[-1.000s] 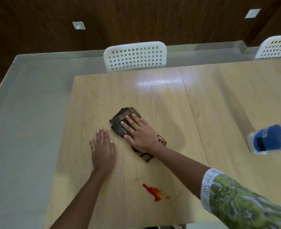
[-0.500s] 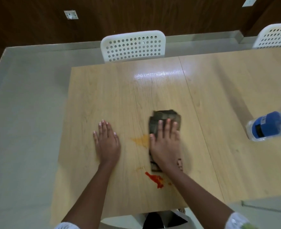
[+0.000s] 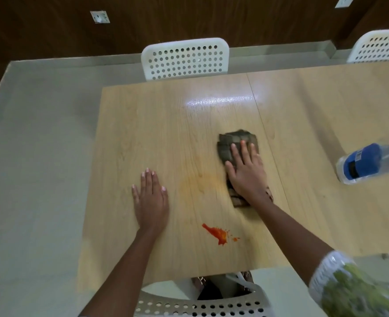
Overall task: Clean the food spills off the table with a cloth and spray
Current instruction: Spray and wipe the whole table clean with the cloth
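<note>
1. Cloth (image 3: 234,139): dark, folded, lying on the wooden table (image 3: 143,124) right of centre, close to the seam between the two tabletop panels. Its far end shows past your fingertips; a near corner pokes out by your wrist.
2. Your right hand (image 3: 246,172): flat on top of the cloth, fingers straight and slightly spread, palm pressing down. No curl around the fabric.
3. Orange smear (image 3: 198,181): faint, thin film on the wood just left of the cloth, between your two hands.
4. Red spill (image 3: 216,233): bright splat with small droplets beside it, nearer to you than the smear, apart from the cloth and both hands.
5. Your left hand (image 3: 151,197): palm down on the bare table, fingers straight and together, holding nothing. It sits left of the smear.
6. Spray bottle (image 3: 369,163): clear with a blue part, lying tilted at the right edge of view, blurred; well apart from the cloth.
7. Surroundings: a white perforated chair (image 3: 184,58) at the far side, a second one (image 3: 378,46) far right, and another chair back (image 3: 200,305) at the near edge below you. Your right sleeve (image 3: 353,291) is green-patterned with a white cuff.
</note>
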